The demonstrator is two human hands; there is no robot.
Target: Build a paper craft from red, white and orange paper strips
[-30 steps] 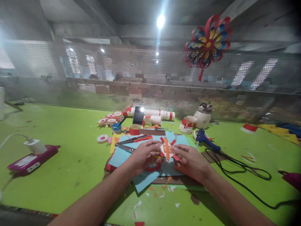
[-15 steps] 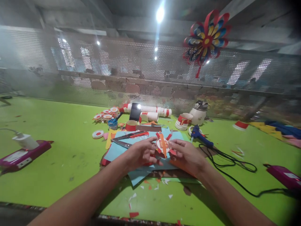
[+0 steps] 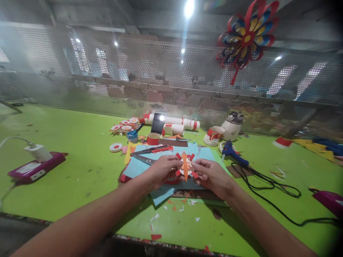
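Between my two hands is a small paper turtle [image 3: 185, 166], a white round body with an orange strip down its middle and red tabs sticking out like legs. My left hand [image 3: 166, 169] pinches its left edge, and my right hand [image 3: 210, 174] grips its right edge. It is held above light blue paper sheets [image 3: 164, 195]. Scissors with red handles [image 3: 150, 152] lie open just beyond my left hand. To the right of my right hand rests a blue glue gun [image 3: 235, 153] with a black cord.
Behind the papers stand a blue-lidded jar [image 3: 132, 136], cardboard rings [image 3: 153, 138], a long white tube [image 3: 171, 120] and a white bottle [image 3: 232, 125]. Similar paper pieces [image 3: 125, 125] are piled at back left. Purple power strips [image 3: 37, 167] lie at both sides. Paper scraps litter the green table [image 3: 91, 210].
The turtle has turned slightly in my hands, so its red tabs show more spread out. My left fingers have closed in on its edge. The camera view has shifted a little.
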